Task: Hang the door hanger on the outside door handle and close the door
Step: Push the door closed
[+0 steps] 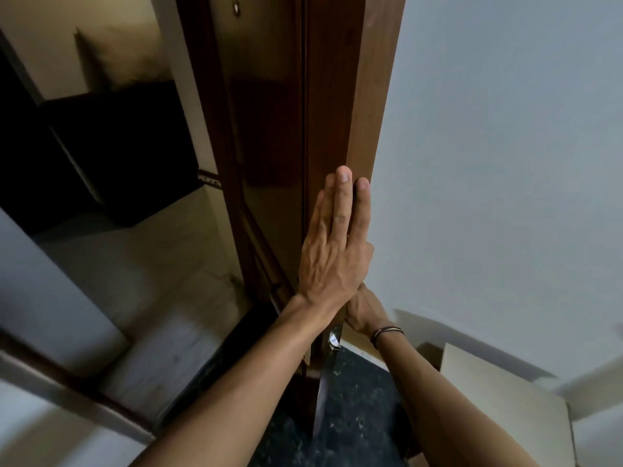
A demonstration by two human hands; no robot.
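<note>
My left hand [332, 254] lies flat, fingers straight, against the edge of the dark glossy wooden door [269, 129], which stands ajar before me. My right hand [362, 310] is tucked behind it near the metal latch [333, 340]; its grip I cannot tell. The door looks heavy and stiff, best pushed at this edge. No door hanger shows.

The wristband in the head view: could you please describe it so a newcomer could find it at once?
Start at the brown wooden door in the middle. Below the flat left hand on its edge, the right hand reaches in. The thin dark wristband circles that wrist; the other is bare.
</note>
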